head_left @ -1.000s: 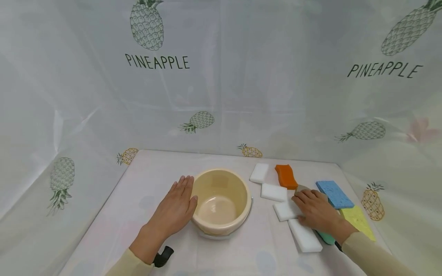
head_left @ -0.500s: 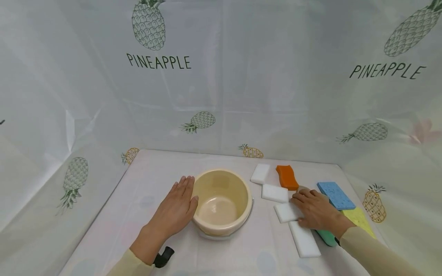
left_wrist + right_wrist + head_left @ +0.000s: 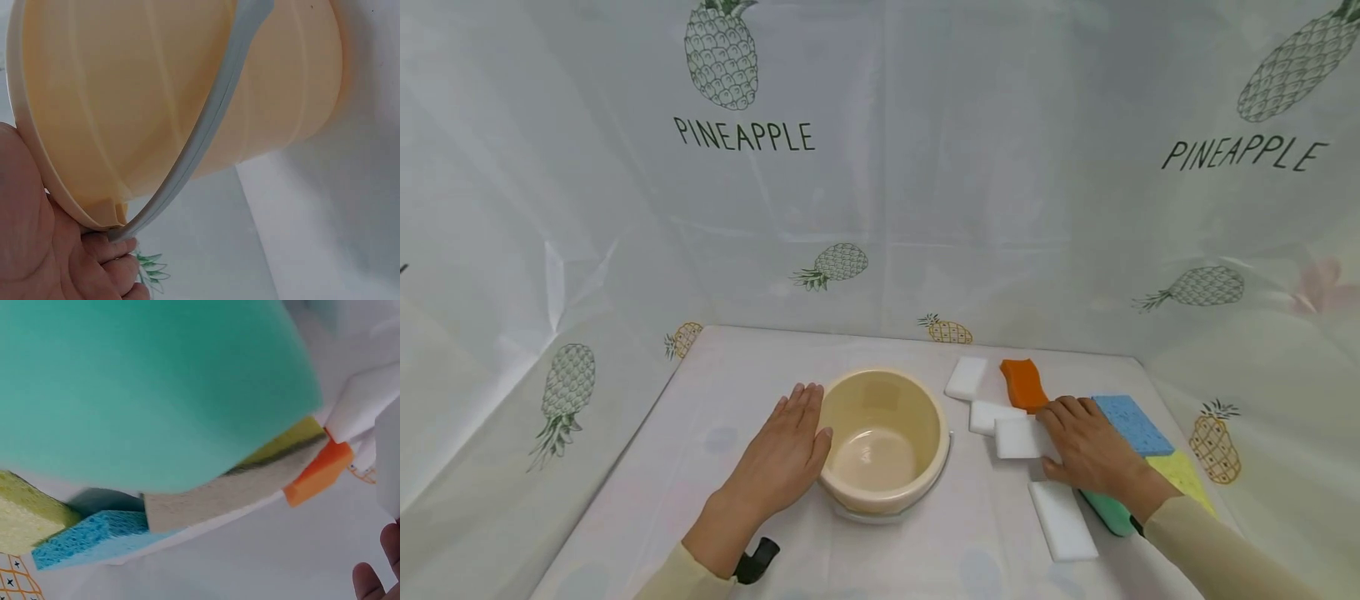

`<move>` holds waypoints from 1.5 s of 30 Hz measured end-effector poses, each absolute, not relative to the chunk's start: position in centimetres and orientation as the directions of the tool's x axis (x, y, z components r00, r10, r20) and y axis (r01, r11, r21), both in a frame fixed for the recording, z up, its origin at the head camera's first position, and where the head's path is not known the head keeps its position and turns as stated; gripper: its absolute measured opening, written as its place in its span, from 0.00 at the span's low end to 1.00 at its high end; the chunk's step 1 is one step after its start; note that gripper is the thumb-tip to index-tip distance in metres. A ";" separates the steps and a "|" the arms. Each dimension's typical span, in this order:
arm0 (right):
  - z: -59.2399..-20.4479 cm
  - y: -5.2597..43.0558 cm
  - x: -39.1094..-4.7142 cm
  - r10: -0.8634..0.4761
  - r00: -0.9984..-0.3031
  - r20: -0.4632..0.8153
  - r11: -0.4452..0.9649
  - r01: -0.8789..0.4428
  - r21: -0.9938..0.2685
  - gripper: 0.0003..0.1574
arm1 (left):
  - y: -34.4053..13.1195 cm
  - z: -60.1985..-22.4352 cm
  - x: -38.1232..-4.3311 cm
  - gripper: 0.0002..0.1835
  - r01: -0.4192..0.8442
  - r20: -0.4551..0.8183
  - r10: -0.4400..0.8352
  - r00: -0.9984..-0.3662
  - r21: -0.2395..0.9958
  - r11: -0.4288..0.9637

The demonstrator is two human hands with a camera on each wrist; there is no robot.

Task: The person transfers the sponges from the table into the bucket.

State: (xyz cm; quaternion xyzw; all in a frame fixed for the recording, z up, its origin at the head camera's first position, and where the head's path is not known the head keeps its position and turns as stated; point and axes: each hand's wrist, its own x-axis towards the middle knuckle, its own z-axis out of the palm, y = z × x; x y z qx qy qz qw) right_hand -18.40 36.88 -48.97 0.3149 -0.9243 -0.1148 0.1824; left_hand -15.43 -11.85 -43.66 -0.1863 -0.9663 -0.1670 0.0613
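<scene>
A cream bucket stands upright on the table, its inside bare. My left hand rests with straight fingers against the left of its rim. In the left wrist view the palm touches the bucket and the fingertips lie by the end of its grey handle. On the right side, my right hand holds a white sponge by its right end, raised above the table. That white sponge shows only at the right edge of the right wrist view, with fingertips below it.
More white sponges lie around the right hand. An orange sponge, a blue sponge, a yellow sponge and a green sponge lie nearby. A beige-and-yellow sponge shows from the right wrist. Pineapple-print sheeting encloses the table.
My right hand has taken hold of a white sponge and lifted it off the table, slightly away from me. The left hand stays at the bucket's rim.
</scene>
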 end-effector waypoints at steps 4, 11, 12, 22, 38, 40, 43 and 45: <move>-48.2 36.4 -18.8 -0.626 -0.714 0.313 0.776 -0.534 0.335 0.42 | -11.8 -43.5 -15.5 0.36 0.386 0.179 0.347 -0.921 0.285 0.877; -46.4 35.1 -19.5 -0.634 -0.685 0.359 0.772 -0.543 0.330 0.40 | -12.0 -43.1 -15.5 0.36 0.398 0.189 0.356 -0.915 0.278 0.874; -46.1 34.9 -19.6 -0.636 -0.681 0.363 0.771 -0.544 0.331 0.39 | -12.0 -43.1 -15.5 0.36 0.398 0.190 0.356 -0.915 0.278 0.874; -43.9 32.4 -20.5 -0.655 -0.649 0.386 0.755 -0.543 0.368 0.38 | -12.3 -43.2 -15.9 0.35 0.411 0.171 0.376 -0.911 0.296 0.862; -40.8 29.8 -21.8 -0.660 -0.581 0.477 0.750 -0.549 0.369 0.37 | -12.3 -43.2 -16.0 0.35 0.416 0.168 0.383 -0.908 0.266 0.870; -40.1 29.3 -22.0 -0.650 -0.568 0.505 0.757 -0.546 0.359 0.37 | -12.3 -43.2 -16.0 0.35 0.417 0.177 0.382 -0.907 0.259 0.871; -39.1 28.3 -22.4 -0.624 -0.554 0.551 0.773 -0.543 0.329 0.37 | -12.3 -43.3 -16.0 0.35 0.418 0.185 0.381 -0.906 0.247 0.874; -38.5 27.3 -22.4 -0.605 -0.549 0.577 0.782 -0.547 0.299 0.35 | -12.3 -43.2 -16.0 0.35 0.417 0.185 0.380 -0.906 0.242 0.876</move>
